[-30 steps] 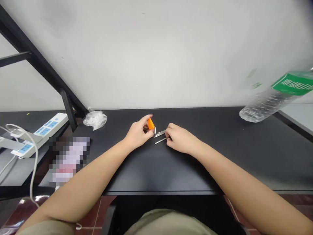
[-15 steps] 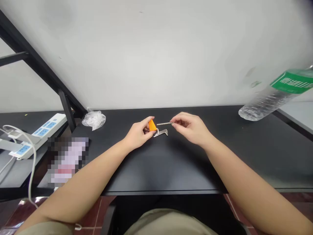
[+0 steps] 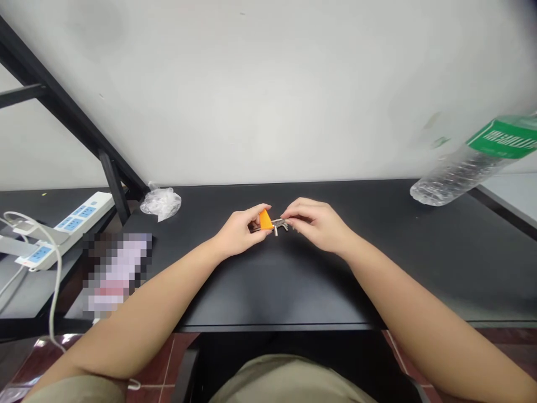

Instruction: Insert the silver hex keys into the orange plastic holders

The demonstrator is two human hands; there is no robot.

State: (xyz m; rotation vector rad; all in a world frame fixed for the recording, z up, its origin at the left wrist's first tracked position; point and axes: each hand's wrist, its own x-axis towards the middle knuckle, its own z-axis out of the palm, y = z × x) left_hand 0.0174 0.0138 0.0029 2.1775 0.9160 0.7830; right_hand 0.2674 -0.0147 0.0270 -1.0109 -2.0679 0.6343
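Observation:
My left hand (image 3: 242,232) pinches an orange hex key holder (image 3: 265,220) between thumb and fingers, above the black desk. A silver hex key sticks out of the holder's right side with its short bent end pointing down. From the right, the fingertips of my right hand (image 3: 312,223) close on another thin hex key (image 3: 280,220), whose left end reaches the holder. How deep it sits in the holder is hidden. Several silver hex keys (image 3: 284,225) show just below it, partly covered by my right fingers.
A crumpled clear plastic bag (image 3: 161,202) lies at the desk's back left. A power strip (image 3: 69,229) with white cables is at far left, beside a blurred-out flat object (image 3: 119,268). A plastic bottle with a green label (image 3: 501,137) stands at back right, near the wall.
My right hand has moved left, bringing its hex key up to the orange holder. My left hand has shifted slightly right and turned the holder a little.

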